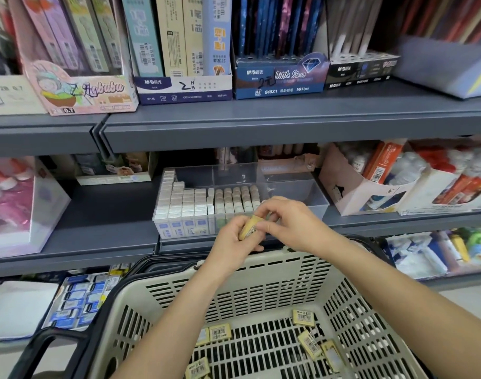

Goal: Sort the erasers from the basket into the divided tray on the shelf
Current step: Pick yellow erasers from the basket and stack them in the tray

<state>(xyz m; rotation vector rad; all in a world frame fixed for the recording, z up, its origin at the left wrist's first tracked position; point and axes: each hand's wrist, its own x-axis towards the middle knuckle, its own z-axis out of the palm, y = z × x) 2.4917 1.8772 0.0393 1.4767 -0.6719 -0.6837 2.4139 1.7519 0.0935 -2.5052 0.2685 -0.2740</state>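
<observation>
From the head view both forearms reach up and away over the cream slotted plastic shopping basket and meet just past its far rim, in front of the grey metal shelf. The left hand is curled round a yellow paper-sleeved eraser with a barcode label, holding it tilted with its top end leaning right; whether it is one block or a few stacked cannot be told. The right hand comes in from the right with its wrist bent, thumb and forefinger pinching the upper end of that same yellow block while the other fingers arch loosely above it. Just beyond the hands sits the clear divided plastic tray on the shelf's front edge: its left compartment is packed with white blue-labelled erasers, the middle one holds rows of beige erasers — the right compartment lies open down to its floor, close to the right hand. The upper grey shelf overhangs the tray, leaving a low gap above it. More loose yellow-sleeved erasers lie scattered on the basket's floor, near and below the arms, and the basket's black handle hangs down at the near left.
</observation>
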